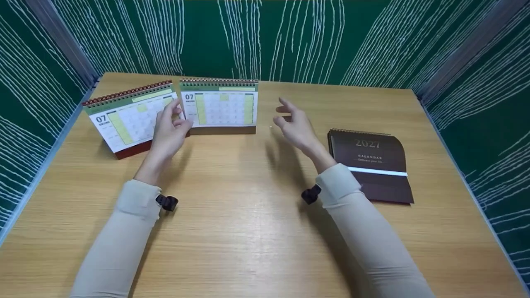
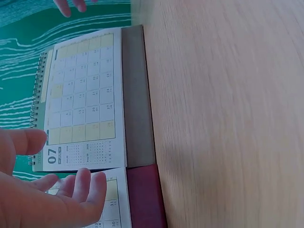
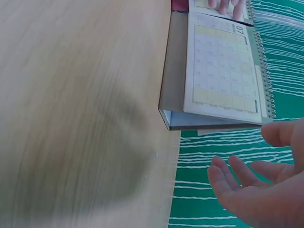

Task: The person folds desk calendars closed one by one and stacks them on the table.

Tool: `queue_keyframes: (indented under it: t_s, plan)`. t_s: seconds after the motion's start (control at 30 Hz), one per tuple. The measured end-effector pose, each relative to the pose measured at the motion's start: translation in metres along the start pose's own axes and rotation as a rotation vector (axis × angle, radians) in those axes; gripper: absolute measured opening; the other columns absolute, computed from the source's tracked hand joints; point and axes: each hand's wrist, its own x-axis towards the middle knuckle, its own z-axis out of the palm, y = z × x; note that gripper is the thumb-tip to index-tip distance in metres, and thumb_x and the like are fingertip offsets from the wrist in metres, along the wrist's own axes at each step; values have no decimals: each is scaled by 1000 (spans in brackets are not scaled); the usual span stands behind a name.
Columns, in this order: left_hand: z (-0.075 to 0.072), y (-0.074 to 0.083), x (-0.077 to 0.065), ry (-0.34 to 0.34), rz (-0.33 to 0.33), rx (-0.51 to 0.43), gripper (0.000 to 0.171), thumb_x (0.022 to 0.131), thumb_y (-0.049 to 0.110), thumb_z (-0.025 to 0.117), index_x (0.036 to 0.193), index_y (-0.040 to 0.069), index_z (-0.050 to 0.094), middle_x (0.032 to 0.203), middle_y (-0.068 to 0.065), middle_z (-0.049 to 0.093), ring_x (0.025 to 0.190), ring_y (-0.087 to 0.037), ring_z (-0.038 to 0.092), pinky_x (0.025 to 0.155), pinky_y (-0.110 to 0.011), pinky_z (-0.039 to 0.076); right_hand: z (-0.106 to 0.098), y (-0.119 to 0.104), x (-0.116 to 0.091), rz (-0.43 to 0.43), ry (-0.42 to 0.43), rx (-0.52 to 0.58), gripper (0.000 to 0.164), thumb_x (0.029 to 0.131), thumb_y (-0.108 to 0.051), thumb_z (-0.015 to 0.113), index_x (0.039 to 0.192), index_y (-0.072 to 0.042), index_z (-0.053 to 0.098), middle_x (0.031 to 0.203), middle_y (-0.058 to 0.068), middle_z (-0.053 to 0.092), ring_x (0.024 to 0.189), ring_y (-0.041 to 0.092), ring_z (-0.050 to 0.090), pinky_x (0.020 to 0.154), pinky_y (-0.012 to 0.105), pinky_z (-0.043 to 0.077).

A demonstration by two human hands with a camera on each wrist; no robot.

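Two desk calendars stand upright side by side at the back left, both on page 07. The left calendar [image 1: 130,122] has a red base and is angled; the middle calendar [image 1: 225,108] has a brown-grey base and faces forward. My left hand [image 1: 169,128] is in front of where they meet, its fingers relaxed and holding nothing; whether it touches a page I cannot tell. To the right of the middle calendar, my right hand [image 1: 297,127] hovers with loosely bent fingers and nothing in them. A dark brown 2027 calendar [image 1: 368,159] with a white band lies on the right.
The wooden table [image 1: 232,231] carries all three calendars. Green panels [image 1: 306,41] with white streaks rise behind it and along both sides. Small black cameras [image 1: 167,203] are strapped at my wrists.
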Motion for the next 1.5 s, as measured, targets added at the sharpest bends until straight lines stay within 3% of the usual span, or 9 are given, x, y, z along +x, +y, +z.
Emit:
queue_keyframes:
  t_s: [0.47, 0.87, 1.13, 1.23, 1.5]
  plan:
    - [10, -7, 1, -9, 32, 16, 80, 107, 20, 58, 173, 24, 12, 164, -13, 21, 139, -27, 41, 110, -35, 46, 32, -7, 14, 63, -12, 34, 61, 112, -27, 50, 169, -15, 31, 156, 12, 52, 142, 31, 52, 117, 42, 46]
    - [14, -8, 5, -29, -33, -54, 82, 108, 22, 59, 173, 28, 8, 166, -8, 15, 139, -21, 41, 110, -31, 45, 47, -15, 23, 171, -41, 92, 64, 114, -40, 40, 172, -21, 21, 166, 8, 41, 152, 23, 40, 125, 44, 35]
    - [15, -8, 4, -19, -25, -98, 81, 107, 20, 60, 173, 24, 12, 166, -8, 16, 139, -20, 40, 112, -30, 44, 53, -17, 28, 158, -55, 120, 66, 113, -40, 40, 172, -20, 18, 168, 9, 41, 153, 22, 40, 127, 40, 32]
    - [15, -8, 4, -16, -29, -111, 81, 107, 20, 59, 173, 25, 12, 167, -7, 14, 139, -20, 40, 111, -31, 45, 54, -18, 29, 152, -59, 131, 65, 113, -39, 39, 172, -21, 17, 170, 7, 37, 154, 22, 39, 127, 41, 32]
    - [19, -7, 3, -12, -57, -131, 84, 106, 18, 59, 173, 30, 9, 170, -7, 9, 145, -23, 37, 114, -34, 45, 55, -20, 30, 152, -72, 135, 64, 112, -40, 42, 171, -28, 22, 166, 3, 43, 151, 21, 40, 128, 45, 29]
